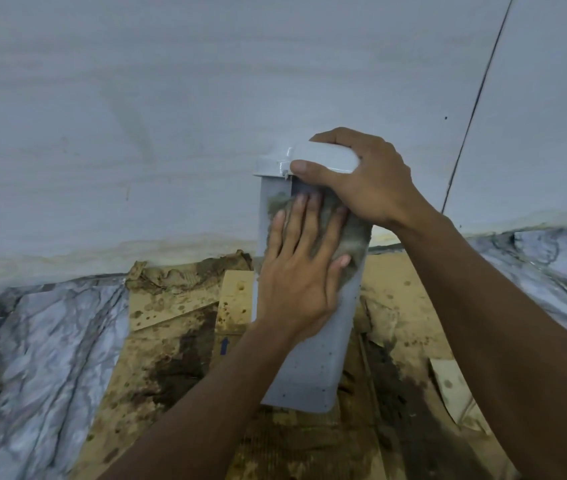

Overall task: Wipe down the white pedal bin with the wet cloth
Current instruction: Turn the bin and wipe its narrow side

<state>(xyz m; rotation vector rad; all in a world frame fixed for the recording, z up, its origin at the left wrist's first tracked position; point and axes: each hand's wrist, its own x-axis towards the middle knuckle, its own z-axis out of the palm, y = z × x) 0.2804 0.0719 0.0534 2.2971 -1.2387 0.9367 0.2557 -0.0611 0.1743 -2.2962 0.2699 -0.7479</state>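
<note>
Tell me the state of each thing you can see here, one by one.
pedal bin: closed, side speckled with dirt.
cloth: grubby, spread flat against the bin's side.
left hand: fingers straight, pressing the cloth.
right hand: fingers curled round the bin's top.
cardboard: lying flat, stained dark.

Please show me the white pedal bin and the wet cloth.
white plastic pedal bin [313, 372]: head view, lower front wall.
grey-brown wet cloth [356, 240]: head view, its uncovered right part.
</note>
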